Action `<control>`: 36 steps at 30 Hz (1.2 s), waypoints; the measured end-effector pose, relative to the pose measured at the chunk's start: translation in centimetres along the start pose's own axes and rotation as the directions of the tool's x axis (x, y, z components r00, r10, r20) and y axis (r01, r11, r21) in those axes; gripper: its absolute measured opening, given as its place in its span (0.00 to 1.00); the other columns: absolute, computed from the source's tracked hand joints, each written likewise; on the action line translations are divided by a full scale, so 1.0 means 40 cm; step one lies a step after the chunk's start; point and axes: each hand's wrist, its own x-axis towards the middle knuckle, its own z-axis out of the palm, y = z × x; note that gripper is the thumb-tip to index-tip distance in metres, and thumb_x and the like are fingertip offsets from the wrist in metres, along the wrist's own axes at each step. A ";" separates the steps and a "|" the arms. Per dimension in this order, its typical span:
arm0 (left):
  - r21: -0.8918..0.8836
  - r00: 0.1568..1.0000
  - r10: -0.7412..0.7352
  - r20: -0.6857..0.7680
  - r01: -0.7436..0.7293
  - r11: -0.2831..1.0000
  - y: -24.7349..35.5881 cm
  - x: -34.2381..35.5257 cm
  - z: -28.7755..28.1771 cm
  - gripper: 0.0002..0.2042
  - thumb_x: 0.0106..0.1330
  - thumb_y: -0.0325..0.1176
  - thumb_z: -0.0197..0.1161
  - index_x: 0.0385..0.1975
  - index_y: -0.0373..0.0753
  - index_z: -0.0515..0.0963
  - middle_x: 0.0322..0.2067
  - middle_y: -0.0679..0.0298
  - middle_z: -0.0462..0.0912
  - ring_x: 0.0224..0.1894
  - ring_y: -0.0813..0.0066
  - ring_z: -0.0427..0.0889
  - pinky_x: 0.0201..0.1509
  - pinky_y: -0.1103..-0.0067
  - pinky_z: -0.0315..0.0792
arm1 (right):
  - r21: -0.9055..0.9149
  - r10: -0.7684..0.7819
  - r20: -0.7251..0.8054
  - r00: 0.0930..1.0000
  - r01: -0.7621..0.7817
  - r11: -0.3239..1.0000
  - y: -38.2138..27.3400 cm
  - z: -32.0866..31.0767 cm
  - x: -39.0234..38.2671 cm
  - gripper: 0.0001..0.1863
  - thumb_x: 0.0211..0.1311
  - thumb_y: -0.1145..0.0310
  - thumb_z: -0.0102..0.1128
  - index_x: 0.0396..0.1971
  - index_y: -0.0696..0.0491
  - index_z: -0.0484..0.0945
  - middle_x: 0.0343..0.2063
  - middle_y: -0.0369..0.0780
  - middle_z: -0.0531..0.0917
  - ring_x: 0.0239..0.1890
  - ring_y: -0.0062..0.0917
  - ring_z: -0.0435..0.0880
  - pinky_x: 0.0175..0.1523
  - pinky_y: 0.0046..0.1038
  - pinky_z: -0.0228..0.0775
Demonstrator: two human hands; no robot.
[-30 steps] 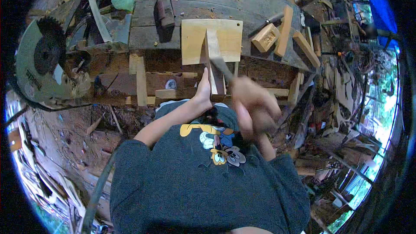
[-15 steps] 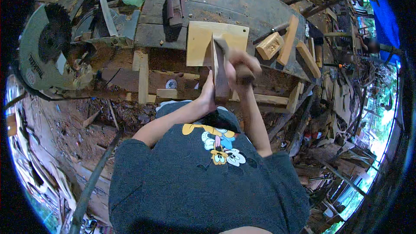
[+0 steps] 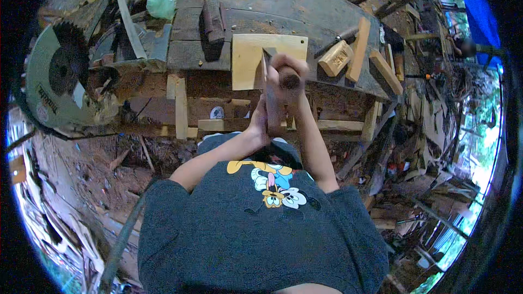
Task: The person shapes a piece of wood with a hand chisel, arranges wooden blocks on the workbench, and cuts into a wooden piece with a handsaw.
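Note:
A narrow dark-faced piece of wood [image 3: 273,110] with a pale edge is held on edge in front of me, one end over a flat light board [image 3: 246,65] on the bench. My left hand [image 3: 258,122] grips its near part from the left side. My right hand [image 3: 286,68] is a fist around a tool with a round brown handle [image 3: 290,81], seen end-on, right beside the wood. Motion blurs this hand, and the tool's working end is mostly hidden, so its kind cannot be made out.
On the dark plank bench [image 3: 253,0] lie a brown wooden block [image 3: 213,19], a carved light block [image 3: 335,59], wooden strips [image 3: 358,49] and a slim tool [image 3: 346,34]. A circular-blade saw [image 3: 54,81] stands at left, near a green plastic bag [image 3: 163,0]. Wood scraps litter the ground.
My right fist has shifted slightly left and up against the wood, its handle end now turned more toward me. The left hand keeps its grip, a little lower in view.

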 end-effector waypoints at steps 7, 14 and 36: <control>-0.169 0.987 -0.042 0.155 0.069 0.983 0.043 0.001 -0.027 0.23 0.50 0.59 0.47 0.28 0.43 0.67 0.21 0.65 0.69 0.20 0.74 0.69 0.22 0.80 0.66 | 0.272 0.120 -0.105 0.987 -0.088 0.958 -0.224 -0.097 -0.070 0.04 0.37 0.73 0.51 0.14 0.56 0.66 0.13 0.36 0.70 0.15 0.22 0.66 0.24 0.23 0.59; -0.135 0.985 0.090 0.144 -0.070 0.988 0.048 -0.015 -0.043 0.24 0.52 0.57 0.43 0.32 0.40 0.66 0.25 0.60 0.71 0.26 0.69 0.73 0.29 0.74 0.70 | 0.385 -0.167 -0.114 0.979 0.199 0.901 -0.354 -0.177 -0.135 0.03 0.33 0.77 0.50 0.12 0.56 0.65 0.11 0.37 0.71 0.14 0.25 0.70 0.26 0.28 0.64; 0.289 0.915 0.366 0.167 -0.401 0.869 0.019 -0.032 -0.060 0.20 0.57 0.48 0.39 0.38 0.37 0.67 0.34 0.58 0.72 0.36 0.69 0.73 0.39 0.71 0.70 | 0.188 -0.192 0.195 0.962 0.156 0.970 -0.162 -0.017 -0.075 0.03 0.36 0.76 0.52 0.12 0.56 0.68 0.10 0.35 0.68 0.17 0.14 0.68 0.25 0.14 0.59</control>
